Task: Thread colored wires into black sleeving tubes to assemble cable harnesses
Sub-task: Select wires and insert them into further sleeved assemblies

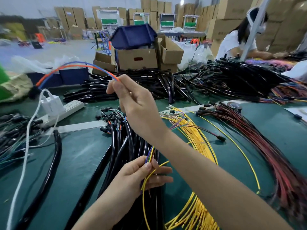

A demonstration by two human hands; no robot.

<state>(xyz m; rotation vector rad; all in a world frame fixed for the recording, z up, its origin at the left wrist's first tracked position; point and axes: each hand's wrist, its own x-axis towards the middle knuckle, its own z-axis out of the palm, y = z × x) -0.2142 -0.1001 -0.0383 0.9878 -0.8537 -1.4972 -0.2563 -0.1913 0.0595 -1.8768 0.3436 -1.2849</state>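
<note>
Right hand (132, 100) raised high, pinched ends of orange and blue wires (79, 64), probably keeping them clear of clutter. Left hand (146, 176) gripped thin wire bundle (150, 155) just above black tubes (131, 143) on table (83, 155), seemingly ready for threading.

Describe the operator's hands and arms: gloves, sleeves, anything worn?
Left hand and right hand are bare, no gloves. Both forearms are uncovered to the frame edge, no sleeve in view. No watch or band shows at either wrist.
</note>
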